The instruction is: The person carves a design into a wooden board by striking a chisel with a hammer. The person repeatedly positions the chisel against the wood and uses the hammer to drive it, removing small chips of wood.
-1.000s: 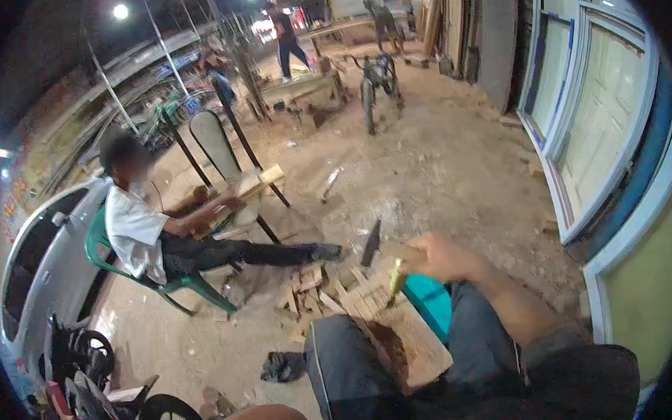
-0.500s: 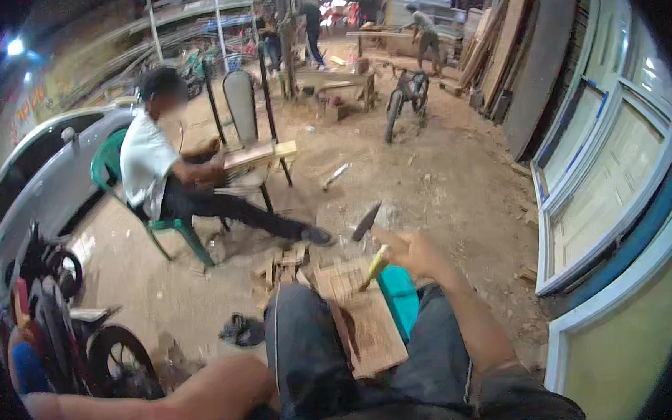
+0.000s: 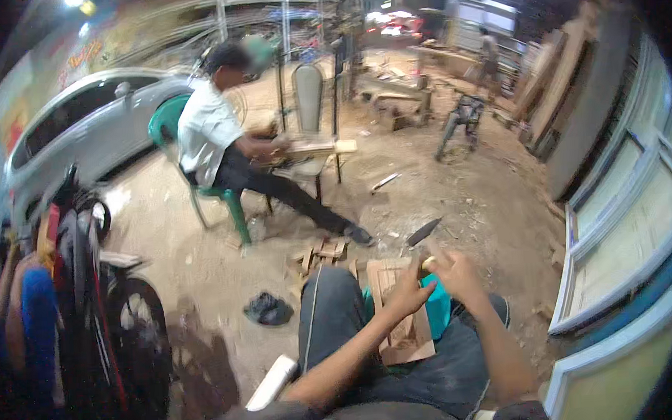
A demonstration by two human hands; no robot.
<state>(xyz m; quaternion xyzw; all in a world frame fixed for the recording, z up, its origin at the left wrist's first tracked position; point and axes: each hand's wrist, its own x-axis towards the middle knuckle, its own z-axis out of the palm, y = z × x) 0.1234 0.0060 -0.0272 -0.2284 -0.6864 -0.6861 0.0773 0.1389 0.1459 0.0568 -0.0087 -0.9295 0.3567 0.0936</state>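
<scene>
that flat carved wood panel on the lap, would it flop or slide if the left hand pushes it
The carved wood panel looks like a flat rigid board, so it would probably stay stiff rather than flop. It lies across sloping thighs with only the left hand on it, so a push may well slide it. Thin and small, it is likely light.

A single view is provided, taken from a wide fisheye camera worn on the head. The scene is viewed downward and forward over the wearer's lap; the left hand (image 3: 406, 294) and right hand (image 3: 455, 270) are seen near, entering from the lower edge. The dirt floor (image 3: 443, 196) is covered to a seated person (image 3: 220, 144) at middle distance. Straight edges are bent toward the rim. No second view is supplied.
</scene>
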